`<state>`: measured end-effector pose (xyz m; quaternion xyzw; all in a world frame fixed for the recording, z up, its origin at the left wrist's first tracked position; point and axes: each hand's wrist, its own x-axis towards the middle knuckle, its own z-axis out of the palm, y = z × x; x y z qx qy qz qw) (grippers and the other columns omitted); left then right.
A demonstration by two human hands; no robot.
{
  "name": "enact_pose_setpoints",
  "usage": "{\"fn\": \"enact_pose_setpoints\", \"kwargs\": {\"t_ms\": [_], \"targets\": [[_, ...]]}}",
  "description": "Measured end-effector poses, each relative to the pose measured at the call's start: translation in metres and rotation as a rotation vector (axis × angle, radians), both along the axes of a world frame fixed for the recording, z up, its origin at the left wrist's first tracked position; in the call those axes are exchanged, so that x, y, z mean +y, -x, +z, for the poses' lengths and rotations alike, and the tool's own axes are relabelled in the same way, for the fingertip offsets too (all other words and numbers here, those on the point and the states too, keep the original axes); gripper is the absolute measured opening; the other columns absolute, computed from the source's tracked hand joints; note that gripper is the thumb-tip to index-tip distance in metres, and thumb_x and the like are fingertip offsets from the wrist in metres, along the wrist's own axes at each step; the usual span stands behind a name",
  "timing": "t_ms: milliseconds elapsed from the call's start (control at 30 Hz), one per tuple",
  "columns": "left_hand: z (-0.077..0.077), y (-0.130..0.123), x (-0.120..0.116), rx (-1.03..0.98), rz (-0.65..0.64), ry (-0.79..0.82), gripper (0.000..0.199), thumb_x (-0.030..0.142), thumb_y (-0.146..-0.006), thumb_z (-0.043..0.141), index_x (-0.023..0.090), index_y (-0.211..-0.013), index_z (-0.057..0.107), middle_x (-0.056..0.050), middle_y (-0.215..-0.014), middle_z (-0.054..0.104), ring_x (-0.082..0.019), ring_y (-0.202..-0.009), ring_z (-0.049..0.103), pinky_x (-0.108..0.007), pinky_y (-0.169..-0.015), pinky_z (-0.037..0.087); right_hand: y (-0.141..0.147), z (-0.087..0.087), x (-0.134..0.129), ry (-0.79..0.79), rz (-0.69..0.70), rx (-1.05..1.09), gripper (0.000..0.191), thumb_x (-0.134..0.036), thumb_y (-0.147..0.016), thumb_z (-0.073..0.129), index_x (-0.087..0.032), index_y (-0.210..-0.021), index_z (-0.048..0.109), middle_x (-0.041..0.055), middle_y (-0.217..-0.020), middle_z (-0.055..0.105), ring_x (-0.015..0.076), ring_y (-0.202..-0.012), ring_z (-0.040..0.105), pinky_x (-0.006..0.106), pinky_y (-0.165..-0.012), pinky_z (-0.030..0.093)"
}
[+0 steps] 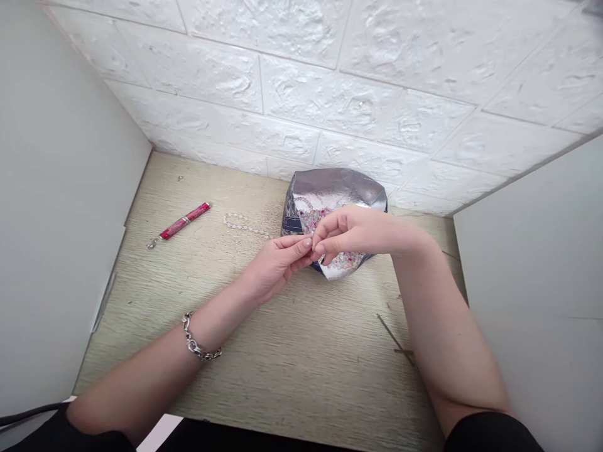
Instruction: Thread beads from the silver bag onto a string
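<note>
My left hand (277,263) and my right hand (353,232) meet at the fingertips in front of a silver-lined pouch (339,185). Both are closed in a pinch, and whatever lies between the fingers is too small or hidden to make out. Inside the pouch, many small pink, white and clear beads (348,260) show below and behind my right hand. A strand of clear beads (245,225) rests on the table left of the pouch, its right end close to my left fingers. A chain bracelet (200,351) circles my left wrist.
A red pen-like stick (184,221) with a metal clasp lies at the left on the wooden table (282,364). Thin metal tools (393,333) lie crossed beside my right forearm. A white brick-pattern wall (301,88) stands behind, with pale panels on both sides.
</note>
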<state>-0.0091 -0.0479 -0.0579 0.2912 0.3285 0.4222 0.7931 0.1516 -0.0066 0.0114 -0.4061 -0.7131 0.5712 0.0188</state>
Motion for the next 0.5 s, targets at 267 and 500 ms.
{"fn": "enact_pose_setpoints", "kwargs": {"t_ms": [267,500], "targets": [[0.004,0.001,0.003,0.036,0.129,0.058,0.004,0.015,-0.067,0.067,0.012,-0.069,0.068,-0.001,-0.061,0.064,-0.004,-0.054,0.055,-0.011,-0.051,0.044,0.004,-0.005,-0.002,-0.225,-0.026,0.096,0.015,-0.022,-0.070,0.055,-0.016,-0.084,0.060,-0.0004,-0.078,0.064,0.0094,-0.072,0.058,0.020,-0.064,0.045],[0.003,0.003,0.005,-0.008,0.169,0.155,0.003,0.010,-0.068,0.064,0.010,-0.070,0.066,0.000,-0.058,0.062,-0.003,-0.053,0.056,-0.008,-0.048,0.046,0.003,-0.015,0.002,-0.441,-0.095,0.101,0.013,-0.018,-0.069,0.055,-0.016,-0.079,0.063,-0.0001,-0.074,0.064,0.0111,-0.070,0.057,0.022,-0.063,0.042]]}}
